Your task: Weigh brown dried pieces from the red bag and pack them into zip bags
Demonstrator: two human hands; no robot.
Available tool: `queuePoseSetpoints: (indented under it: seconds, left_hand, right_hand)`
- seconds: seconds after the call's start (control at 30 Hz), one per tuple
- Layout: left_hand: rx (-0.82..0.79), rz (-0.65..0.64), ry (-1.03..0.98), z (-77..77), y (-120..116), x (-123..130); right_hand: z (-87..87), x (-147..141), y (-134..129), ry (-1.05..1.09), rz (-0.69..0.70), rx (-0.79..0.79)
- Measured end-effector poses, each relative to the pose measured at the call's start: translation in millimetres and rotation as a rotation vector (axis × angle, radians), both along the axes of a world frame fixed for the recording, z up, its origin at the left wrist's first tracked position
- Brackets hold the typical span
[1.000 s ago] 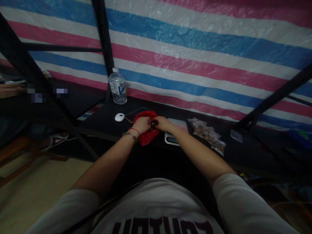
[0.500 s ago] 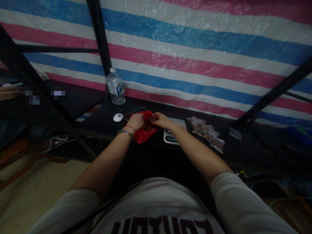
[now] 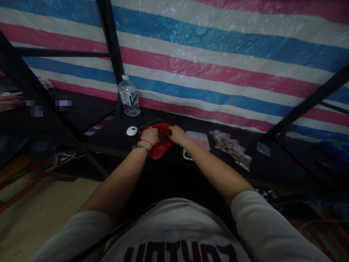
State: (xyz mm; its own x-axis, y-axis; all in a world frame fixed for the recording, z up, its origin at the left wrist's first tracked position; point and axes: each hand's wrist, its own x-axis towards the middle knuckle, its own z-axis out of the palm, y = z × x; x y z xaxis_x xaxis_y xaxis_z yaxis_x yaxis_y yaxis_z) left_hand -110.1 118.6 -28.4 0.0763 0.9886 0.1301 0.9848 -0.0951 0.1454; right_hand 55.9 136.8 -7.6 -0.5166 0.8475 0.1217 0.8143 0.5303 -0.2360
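A red plastic bag [image 3: 160, 150] lies open on the black table, with dark brown contents inside. My left hand [image 3: 150, 136] is closed on the bag's left edge. At the bag's right side, my right hand [image 3: 177, 135] has its fingers bent together over the opening; what they hold is too small and dark to tell. Just right of the bag sits a white scale [image 3: 199, 138], its front partly covered by my right forearm. Several clear zip bags of brown pieces [image 3: 230, 148] overlap one another right of the scale.
Behind the table's left part stands a clear plastic bottle [image 3: 129, 97]. A white oval object [image 3: 132, 131] lies left of the red bag. A flat clear bag [image 3: 263, 149] is at the right. Black metal posts [image 3: 110, 43] frame the table; another person's hand [image 3: 11, 103] shows far left.
Both hands and the red bag have shifted slightly left. My right forearm now covers more of the scale's display.
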Motion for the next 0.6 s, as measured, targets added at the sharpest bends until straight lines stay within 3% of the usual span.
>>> queuePoseSetpoints:
  seconds: [0.2,0.43,0.6]
  left_hand:
    - [-0.012,-0.075,-0.020,2.9,2,-6]
    - [-0.069,-0.140,-0.039,17.6,-7,-13]
    - [-0.113,-0.191,-0.088,18.7,-6,-14]
  right_hand:
    - [2.9,-6,-10,0.145,0.066,-0.133]
    - [2.1,-5,-13,-0.029,0.079,-0.094]
    - [4.8,-13,-11,-0.040,0.078,-0.080]
